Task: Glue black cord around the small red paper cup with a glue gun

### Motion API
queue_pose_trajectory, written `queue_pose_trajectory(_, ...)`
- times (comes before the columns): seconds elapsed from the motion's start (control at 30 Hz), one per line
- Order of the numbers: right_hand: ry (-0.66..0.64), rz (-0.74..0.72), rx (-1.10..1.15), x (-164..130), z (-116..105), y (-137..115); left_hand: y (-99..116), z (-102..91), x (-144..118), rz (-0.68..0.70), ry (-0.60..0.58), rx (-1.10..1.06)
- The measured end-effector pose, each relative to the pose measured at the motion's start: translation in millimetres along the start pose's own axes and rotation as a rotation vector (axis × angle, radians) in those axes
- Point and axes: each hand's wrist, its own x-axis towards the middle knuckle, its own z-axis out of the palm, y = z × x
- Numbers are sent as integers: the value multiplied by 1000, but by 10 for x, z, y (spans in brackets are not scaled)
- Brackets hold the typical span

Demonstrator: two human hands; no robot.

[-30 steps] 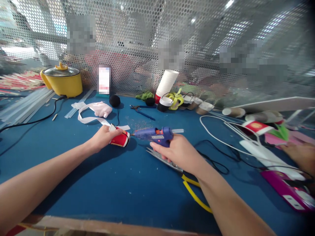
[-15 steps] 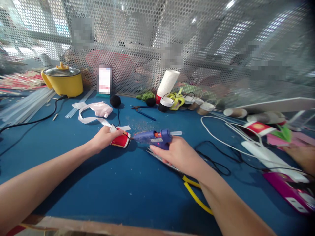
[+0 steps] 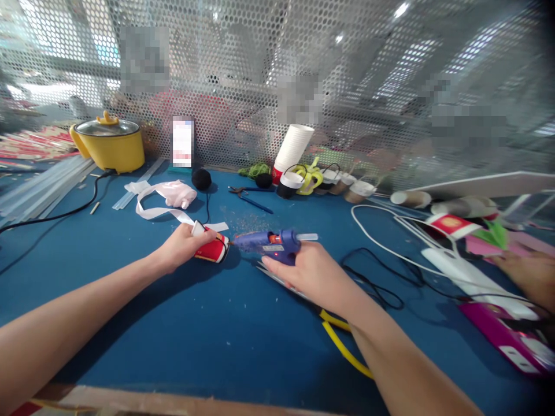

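Where the blue felt-like tabletop [image 3: 243, 341] meets the back of the bench, a perforated metal screen [image 3: 243, 69] stands upright, with blurred figures and bright windows behind it. At the table's centre, the left hand [image 3: 181, 247] is wrapped around a small red paper cup with a white rim [image 3: 210, 249], lying on its side on the cloth. The right hand [image 3: 313, 271], just at three o'clock of the cup, grips a blue hot-glue gun with an orange trigger [image 3: 271, 244]; its nozzle points at nine o'clock and touches, or nearly touches, the cup's end. A glue stick juts from the gun's rear.

At ten o'clock sits a yellow electric pot with a glass lid [image 3: 109, 144], its black cord trailing across the cloth. A white ribbon strip [image 3: 161, 211] lies near the cup at eleven o'clock. At twelve o'clock leans a tall stack of white paper cups [image 3: 293, 145]. At three o'clock another person's hand [image 3: 531, 274] rests by a white cable [image 3: 390, 248].

No writing is readable; the upright card at the screen is blurred.
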Motion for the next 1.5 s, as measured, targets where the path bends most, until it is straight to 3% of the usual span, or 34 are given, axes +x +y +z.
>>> queue_pose_trajectory(0.33, -57, 90, 3, -5, -50, -24, -2, 1, -47, 111, -62, 117)
queue_pose_trajectory(0.5, -53, 51, -20, 23, -45, 1, -35, -10, -39, 144, -83, 122)
queue_pose_trajectory(0.8, -101, 111, -9, -43, -79, -27, -46, -24, -30, 162, -115, 132)
queue_pose_trajectory(1.5, -49, 102, 19, 80, -9, 7, -32, -1, -42, 169, -103, 133)
